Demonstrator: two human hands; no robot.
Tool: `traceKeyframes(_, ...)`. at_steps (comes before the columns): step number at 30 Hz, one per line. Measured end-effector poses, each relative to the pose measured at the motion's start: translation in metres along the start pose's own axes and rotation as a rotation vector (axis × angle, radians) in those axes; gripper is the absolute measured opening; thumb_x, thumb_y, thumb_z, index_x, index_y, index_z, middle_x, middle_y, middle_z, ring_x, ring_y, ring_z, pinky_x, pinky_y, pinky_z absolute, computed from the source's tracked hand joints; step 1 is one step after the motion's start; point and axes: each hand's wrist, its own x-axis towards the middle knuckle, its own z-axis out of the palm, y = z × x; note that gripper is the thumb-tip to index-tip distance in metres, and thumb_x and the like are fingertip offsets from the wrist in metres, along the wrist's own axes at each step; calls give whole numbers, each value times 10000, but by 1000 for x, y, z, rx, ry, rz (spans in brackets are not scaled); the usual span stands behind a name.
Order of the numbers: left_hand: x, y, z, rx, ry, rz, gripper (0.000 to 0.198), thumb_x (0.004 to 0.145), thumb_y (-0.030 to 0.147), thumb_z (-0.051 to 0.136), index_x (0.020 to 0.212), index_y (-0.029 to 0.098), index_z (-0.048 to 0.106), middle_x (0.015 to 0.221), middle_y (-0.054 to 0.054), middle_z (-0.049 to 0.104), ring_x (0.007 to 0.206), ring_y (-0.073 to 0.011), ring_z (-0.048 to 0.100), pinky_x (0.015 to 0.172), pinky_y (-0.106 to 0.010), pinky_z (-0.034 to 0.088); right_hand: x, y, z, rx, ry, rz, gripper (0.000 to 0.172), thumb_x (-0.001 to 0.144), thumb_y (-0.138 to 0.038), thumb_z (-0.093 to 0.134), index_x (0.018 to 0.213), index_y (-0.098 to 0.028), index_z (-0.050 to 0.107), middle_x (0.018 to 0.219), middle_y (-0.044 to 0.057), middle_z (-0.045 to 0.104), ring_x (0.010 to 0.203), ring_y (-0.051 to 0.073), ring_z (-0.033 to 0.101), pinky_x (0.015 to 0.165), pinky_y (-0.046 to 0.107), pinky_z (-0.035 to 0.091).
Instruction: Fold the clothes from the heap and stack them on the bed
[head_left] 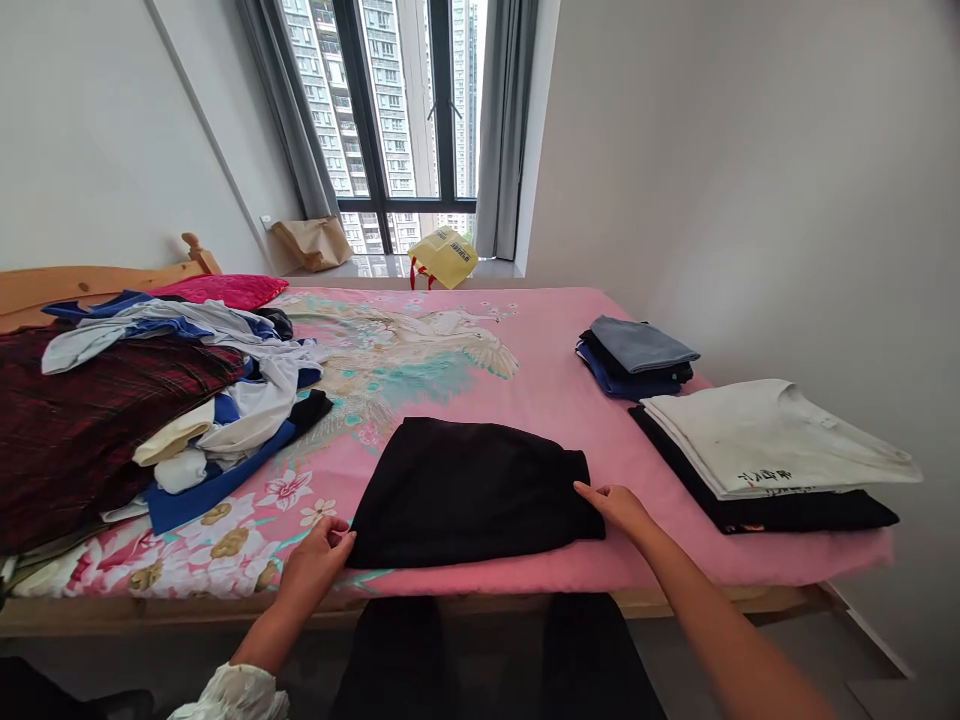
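Observation:
A black garment (472,495) lies flat on the near edge of the bed; it looks like folded shorts or a skirt. Its narrower right end has a band like a waistband, and the left end is wider. My left hand (319,555) is closed at the lower left corner, thumb and fingertips pinching the cloth. On the opposite side, my right hand (615,505) pinches the band's edge between thumb and forefinger.
A heap of tangled clothes (225,380) covers the bed's left side. Folded blue and grey garments (637,350) and folded white and black shirts (772,440) are stacked at right. On the windowsill sit a yellow bag (446,257) and a brown paper bag (315,243).

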Motion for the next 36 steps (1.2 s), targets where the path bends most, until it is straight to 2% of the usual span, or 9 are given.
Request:
traceKeyframes(3, -9, 7, -1, 41, 115, 108, 370, 818, 382, 459, 1111, 178, 558, 970, -79, 692, 932, -256, 647, 803, -378, 485, 3, -1, 2, 31, -2, 2, 577, 687, -734, 535, 528, -183, 594, 557, 58, 606, 636, 216, 589, 567, 287, 369)
traceKeyframes(6, -21, 24, 5, 116, 268, 438, 393, 859, 368, 460, 1211, 222, 557, 1303, -98, 577, 1233, -274, 497, 1026, -451, 375, 5, -4, 5, 94, -11, 4, 561, 666, -717, 575, 588, -165, 642, 613, 74, 647, 655, 222, 611, 566, 288, 390)
traceKeyframes(8, -30, 32, 14, 178, 240, 541, 394, 879, 369, 457, 1251, 277, 550, 1412, -68, 492, 1313, -266, 422, 1082, -493, 306, 5, -5, 7, 146, -13, -1, 522, 655, -677, 617, 619, -157, 652, 629, 75, 658, 662, 219, 618, 560, 280, 405)
traceKeyframes(13, -39, 28, 31, 236, 97, 371, 446, 869, 412, 474, 1275, 244, 550, 1423, -98, 478, 1321, -301, 414, 1039, -556, 346, -1, -4, 9, 274, -29, -37, 441, 693, -602, 619, 639, -164, 614, 616, 50, 646, 639, 190, 607, 529, 253, 414)
traceKeyframes(19, -11, 24, 13, 137, 259, 343, 360, 904, 374, 421, 1103, 161, 633, 1131, -123, 656, 1071, -260, 607, 930, -439, 484, 2, -2, 10, 371, -81, -48, 419, 717, -567, 596, 684, -150, 618, 676, 61, 669, 660, 190, 620, 544, 255, 443)
traceKeyframes(23, 12, 53, 8, 125, 250, 474, 335, 920, 265, 374, 1134, 218, 628, 1260, -72, 614, 1197, -225, 542, 1011, -411, 438, 6, -3, 11, 399, -110, -38, 386, 728, -521, 598, 737, -141, 662, 785, 91, 709, 748, 212, 653, 605, 264, 479)
traceKeyframes(28, 19, 116, 21, 136, 49, 765, 413, 946, 229, 302, 1271, 280, 550, 1437, -7, 470, 1370, -177, 351, 1130, -398, 297, 7, -2, 13, 364, -78, -28, 342, 727, -497, 603, 701, -160, 654, 735, 79, 701, 727, 216, 643, 573, 264, 463)
traceKeyframes(32, 32, 123, 30, 234, -58, 541, 468, 897, 438, 430, 1351, 328, 466, 1502, -26, 368, 1404, -256, 280, 1144, -541, 173, 5, -2, 12, 330, -46, -31, 322, 727, -490, 598, 678, -174, 637, 709, 65, 689, 721, 215, 634, 559, 261, 444)
traceKeyframes(36, 58, 94, 21, 294, 30, 220, 622, 880, 471, 393, 1332, 51, 468, 1419, -302, 391, 1335, -476, 307, 945, -786, 195, 6, -1, 12, 318, -40, -35, 321, 725, -497, 590, 683, -182, 634, 708, 58, 683, 725, 217, 632, 567, 267, 443)
